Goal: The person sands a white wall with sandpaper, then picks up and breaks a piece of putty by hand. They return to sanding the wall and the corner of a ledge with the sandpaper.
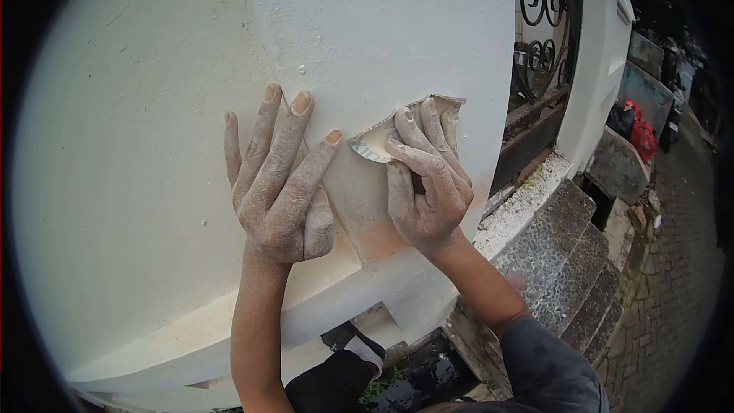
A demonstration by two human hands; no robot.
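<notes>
A piece of sandpaper (375, 144), pale on its back with faint blue print, lies against the white wall (382, 23). My right hand (432, 172) presses it there, with fingers bent over the sheet and the thumb at its lower left side. To the left, my left hand (283, 176) rests its spread fingertips on the wall near a slanted seam in the surface. Nothing is held in that hand. White dust coats both hands. Below them the wall shows a bare brownish patch (377, 239) above a ledge.
A black wrought-iron gate (544, 38) stands right of the wall. Speckled stone steps (562, 252) lead down to a brick-paved path (665, 313). Red and black bags (642, 134) sit farther off. Near my foot (363, 352), a dark wet ditch (428, 375) runs below the wall.
</notes>
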